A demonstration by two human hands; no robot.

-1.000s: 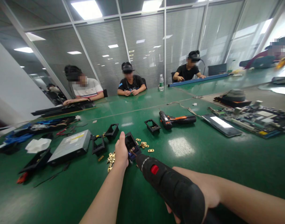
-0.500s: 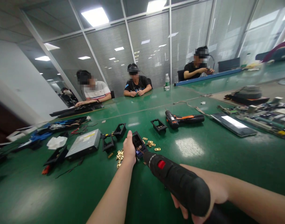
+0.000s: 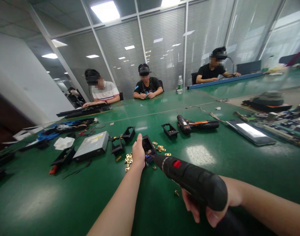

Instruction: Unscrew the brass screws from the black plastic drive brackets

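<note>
My left hand [image 3: 139,153] is closed around the left side of a black plastic housing [image 3: 148,146], thumb along its edge. Inside the housing are small brass-coloured parts and a bluish piece. In my right hand [image 3: 206,203] is a black cordless screwdriver [image 3: 194,178] with a red switch, gripped by its handle. Its bit points into the lower part of the housing; whether it touches a screw I cannot tell. Small brass plates [image 3: 129,160] lie left of my left hand, and more plates [image 3: 160,148] lie right of the housing. A loose screw [image 3: 176,192] rests near the screwdriver.
Other black housings [image 3: 170,130] stand around, beside a second cordless screwdriver [image 3: 197,125]. A metal disc drive [image 3: 92,146] lies left, a phone [image 3: 250,131] and circuit boards [image 3: 285,127] right. Three co-workers sit across the green table [image 3: 78,200], near a water bottle [image 3: 180,84].
The view has shifted slightly, so things on the table appear a little further right. Both hands keep their holds, with the screwdriver still aimed into the housing.
</note>
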